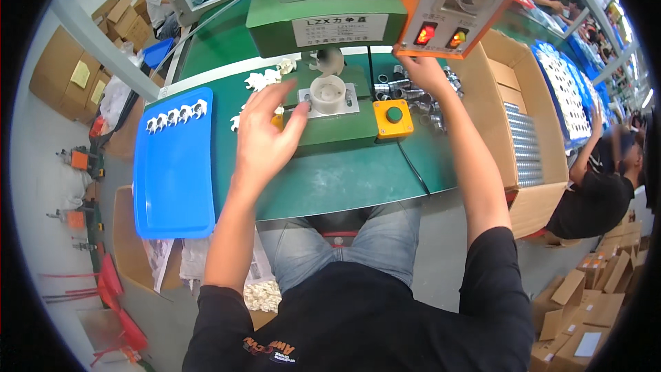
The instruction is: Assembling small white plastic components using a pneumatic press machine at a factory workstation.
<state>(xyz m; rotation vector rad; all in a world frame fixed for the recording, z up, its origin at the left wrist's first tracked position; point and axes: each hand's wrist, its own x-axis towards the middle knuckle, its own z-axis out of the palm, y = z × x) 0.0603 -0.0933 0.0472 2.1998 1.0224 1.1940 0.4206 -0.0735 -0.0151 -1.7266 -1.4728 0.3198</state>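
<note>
My left hand (267,139), slightly blurred, is open just left of the white round holder (328,95) on the press base, thumb and fingers apart. White plastic parts (261,80) lie behind and beside it. A second yellow button box (277,121) is partly hidden by this hand. My right hand (425,74) reaches up to the lower edge of the orange control box (413,21); its fingertips are hidden there. Near it lies a pile of metal rings (399,86). The press's ram (329,62) hangs above the holder, under the green press head (275,24).
A yellow box with a green push button (394,115) stands right of the holder, its cable trailing forward. At left, a blue tray (175,186) carries a row of white-and-metal parts (177,117). A cardboard box (544,200) with stacked metal parts stands right. Another person (597,203) works beyond it.
</note>
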